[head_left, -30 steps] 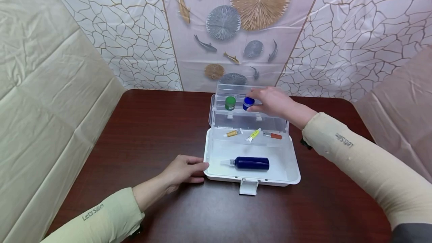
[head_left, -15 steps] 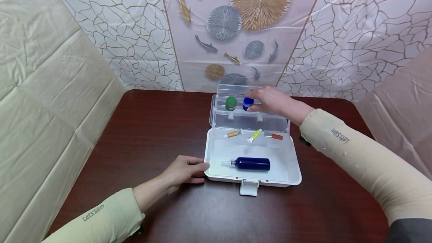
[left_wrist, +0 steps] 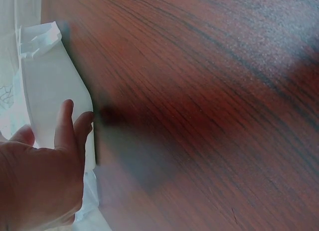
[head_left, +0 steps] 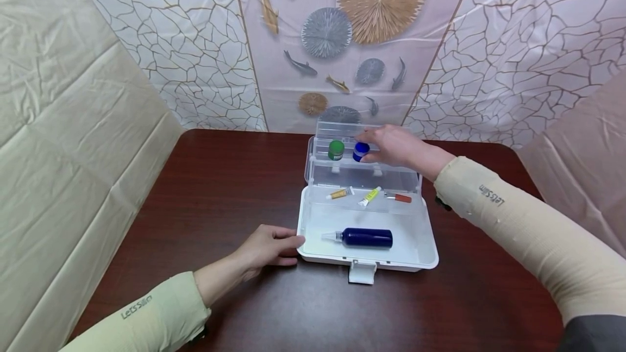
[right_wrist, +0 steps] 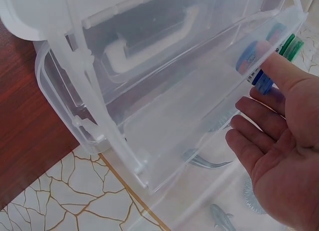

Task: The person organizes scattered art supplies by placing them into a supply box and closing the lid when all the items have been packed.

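In the head view, a clear-lidded white storage box (head_left: pixel 362 258) stands unfolded on the table, its latch (head_left: pixel 362 272) facing front. My left hand (head_left: pixel 264 246) holds the box's front left corner, one digit over the rim and the others against the outer wall. At the raised clear tray (head_left: pixel 348 157), my right hand (head_left: pixel 396 145) pinches a blue paint jar (head_left: pixel 361 149) between thumb and fingers. The right wrist view shows the blue jar (right_wrist: pixel 261 81) partly behind the thumb, remaining fingers extended. A green paint jar (head_left: pixel 336 149) sits to its left.
A clear lower tray holds a gold paint tube (head_left: pixel 340 193), a yellow paint tube (head_left: pixel 370 196) and an orange-brown handled piece (head_left: pixel 403 198). In the white base lies a dark blue bottle (head_left: pixel 367 237) with a pointed nozzle. Patterned cloth (head_left: pixel 205 58) hangs behind the table (head_left: pixel 230 189).
The view has shifted slightly. The right forearm has drawn a little inward, while the right hand stays at the blue paint jar. The left hand keeps its place at the box corner.
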Demonstrator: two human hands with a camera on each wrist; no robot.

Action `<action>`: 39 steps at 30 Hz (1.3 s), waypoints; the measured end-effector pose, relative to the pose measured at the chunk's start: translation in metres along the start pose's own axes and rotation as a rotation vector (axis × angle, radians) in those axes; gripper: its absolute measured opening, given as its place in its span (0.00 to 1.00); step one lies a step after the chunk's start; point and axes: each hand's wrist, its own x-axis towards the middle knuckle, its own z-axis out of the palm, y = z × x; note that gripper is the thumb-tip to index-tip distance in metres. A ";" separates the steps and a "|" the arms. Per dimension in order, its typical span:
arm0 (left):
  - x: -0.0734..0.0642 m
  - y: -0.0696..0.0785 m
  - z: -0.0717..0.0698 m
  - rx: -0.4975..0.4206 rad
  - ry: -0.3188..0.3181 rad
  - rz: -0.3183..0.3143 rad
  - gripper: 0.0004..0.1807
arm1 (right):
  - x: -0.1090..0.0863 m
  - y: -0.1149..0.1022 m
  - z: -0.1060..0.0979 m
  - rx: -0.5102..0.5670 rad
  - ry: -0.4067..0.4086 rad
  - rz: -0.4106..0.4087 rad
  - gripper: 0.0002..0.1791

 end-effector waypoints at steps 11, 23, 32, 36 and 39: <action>-0.001 0.002 0.000 0.009 -0.012 0.002 0.25 | -0.011 0.003 -0.015 0.045 0.006 0.006 0.36; -0.001 0.010 0.000 0.078 0.022 -0.023 0.25 | -0.056 0.004 -0.031 0.020 0.124 0.019 0.34; 0.008 0.036 -0.007 0.112 0.054 0.002 0.24 | -0.086 0.015 -0.026 0.075 0.132 0.111 0.38; 0.018 0.052 -0.013 0.123 0.070 0.033 0.27 | -0.096 0.021 -0.025 0.104 0.140 0.161 0.40; 0.025 0.064 -0.019 0.122 0.081 0.056 0.28 | -0.102 0.025 -0.023 0.123 0.156 0.184 0.40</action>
